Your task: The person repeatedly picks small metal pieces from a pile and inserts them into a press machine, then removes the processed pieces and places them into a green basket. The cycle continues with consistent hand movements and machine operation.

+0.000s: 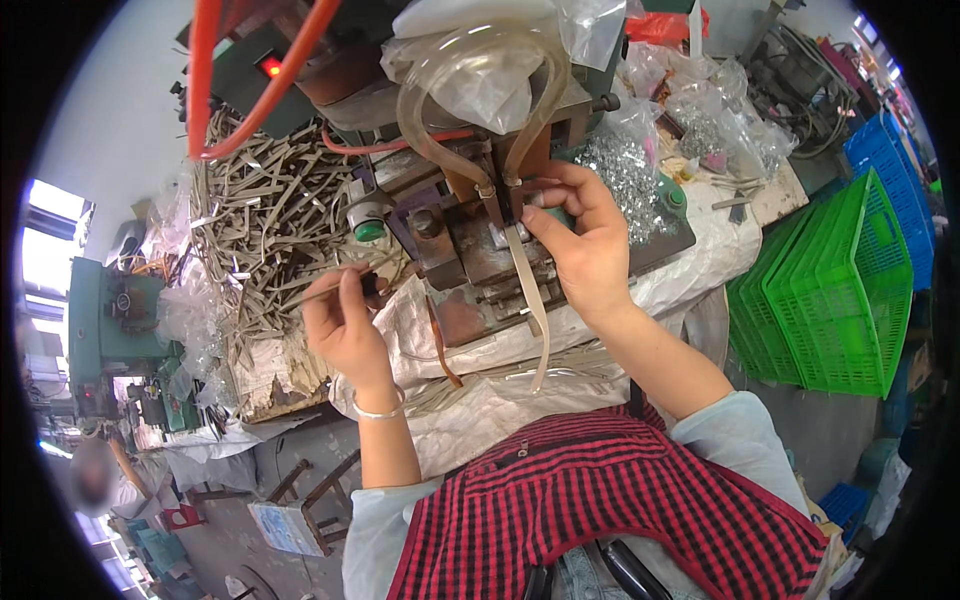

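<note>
My right hand (592, 245) is at the working head of a press (470, 245), thumb and fingers closing around something small that they mostly hide. A long, flat pale strip (530, 290) runs from under the head toward me, its near end hanging over the front edge. Left of the press, my left hand (350, 325) has its fingertips pinched together. A small dark thing (372, 284) shows at these fingertips, too unclear to name. Two clear hoses (541, 118) come down to the press head beside my right fingertips.
A large heap of flat metal strips (265, 215) covers the bench at left. Small shiny pieces (628, 185) lie at right. Stacked green crates (835, 295) stand at right, with a green button (369, 230) left of the press. A person (98, 478) is far left.
</note>
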Demonstrator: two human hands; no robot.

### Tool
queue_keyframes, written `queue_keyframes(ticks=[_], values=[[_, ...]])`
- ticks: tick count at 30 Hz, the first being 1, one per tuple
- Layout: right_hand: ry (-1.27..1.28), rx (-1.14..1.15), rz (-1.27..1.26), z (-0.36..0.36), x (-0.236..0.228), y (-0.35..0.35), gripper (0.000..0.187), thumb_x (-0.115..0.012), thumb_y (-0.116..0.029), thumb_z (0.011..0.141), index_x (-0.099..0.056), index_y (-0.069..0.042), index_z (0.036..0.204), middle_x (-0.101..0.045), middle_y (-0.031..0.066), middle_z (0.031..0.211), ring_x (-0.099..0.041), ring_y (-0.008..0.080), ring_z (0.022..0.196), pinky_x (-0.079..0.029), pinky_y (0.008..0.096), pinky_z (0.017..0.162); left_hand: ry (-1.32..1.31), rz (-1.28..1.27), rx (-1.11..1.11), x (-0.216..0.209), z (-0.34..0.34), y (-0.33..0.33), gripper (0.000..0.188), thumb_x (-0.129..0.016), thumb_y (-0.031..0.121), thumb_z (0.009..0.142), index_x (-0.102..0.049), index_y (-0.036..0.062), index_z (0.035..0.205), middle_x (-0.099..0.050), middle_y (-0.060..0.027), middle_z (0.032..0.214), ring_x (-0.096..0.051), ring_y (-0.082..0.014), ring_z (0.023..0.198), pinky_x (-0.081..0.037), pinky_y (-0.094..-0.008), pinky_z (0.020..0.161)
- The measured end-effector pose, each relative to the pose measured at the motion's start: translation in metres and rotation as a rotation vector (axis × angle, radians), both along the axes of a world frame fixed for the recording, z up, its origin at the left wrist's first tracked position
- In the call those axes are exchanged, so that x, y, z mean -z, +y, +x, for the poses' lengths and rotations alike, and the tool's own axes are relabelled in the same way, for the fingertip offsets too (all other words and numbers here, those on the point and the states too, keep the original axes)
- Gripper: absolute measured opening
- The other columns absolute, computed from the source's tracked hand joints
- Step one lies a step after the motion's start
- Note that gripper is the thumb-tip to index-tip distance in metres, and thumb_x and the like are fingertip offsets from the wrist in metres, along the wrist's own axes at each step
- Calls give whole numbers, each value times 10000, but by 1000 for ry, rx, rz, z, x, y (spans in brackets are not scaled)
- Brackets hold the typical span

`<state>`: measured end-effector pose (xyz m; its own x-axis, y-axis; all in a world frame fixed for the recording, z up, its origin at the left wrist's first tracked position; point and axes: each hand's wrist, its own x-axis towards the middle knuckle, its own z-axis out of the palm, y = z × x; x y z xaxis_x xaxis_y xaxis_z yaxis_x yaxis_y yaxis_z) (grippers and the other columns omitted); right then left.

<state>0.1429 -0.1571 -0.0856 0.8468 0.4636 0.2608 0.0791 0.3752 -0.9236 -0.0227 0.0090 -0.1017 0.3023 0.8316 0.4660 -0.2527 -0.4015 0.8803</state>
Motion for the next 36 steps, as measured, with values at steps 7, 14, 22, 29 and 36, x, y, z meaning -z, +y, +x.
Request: queue_keyframes(ticks=[7, 14, 22, 29, 36], values=[[142, -53, -26, -19, -37, 2, 432, -693, 33, 881, -568, 22, 1295, -690, 64, 1127, -655, 121, 987, -503, 268, 935, -48, 332, 182, -111, 25, -24, 29, -568, -18, 1019, -587, -33, 1034, -713, -222, 967, -697, -229, 700, -552, -263, 540], [-777, 267, -658, 39, -13, -54, 245, -745, -140, 818, -764, -73, 1054, -640, 213, 1299, -576, 412, 1258, -443, 488, 1094, 169, 1141, 278, -60, 35, -65, 217, -869, 56, 732, -750, 62, 912, -767, -135, 960, -648, -182, 630, -491, -290, 522], [-882, 584, -863, 85, 59, -73, 141, -802, -194, 803, -776, -134, 927, -674, 115, 1193, -589, 355, 1223, -502, 451, 979, 145, 1212, 269, -41, 45, -65, 276, -905, 103, 712, -721, 69, 916, -765, -124, 966, -625, -155, 568, -452, -276, 470], [-1053, 506, -1018, 98, 50, -9, 130, -766, -134, 773, -709, -106, 886, -662, 58, 1013, -634, 294, 1037, -545, 464, 776, 302, 1038, 280, -51, 23, -78, 205, -834, 0, 752, -738, 43, 929, -775, -162, 1020, -683, -194, 695, -514, -301, 568], [-113, 505, -213, 75, 76, -72, 101, -675, -116, 1003, -708, -22, 1017, -663, -24, 872, -586, 66, 846, -481, 234, 780, 325, 372, -383, -8, -104, -8, 126, -642, -84, 958, -708, -34, 1054, -727, -132, 1007, -667, -186, 823, -554, -311, 742]])
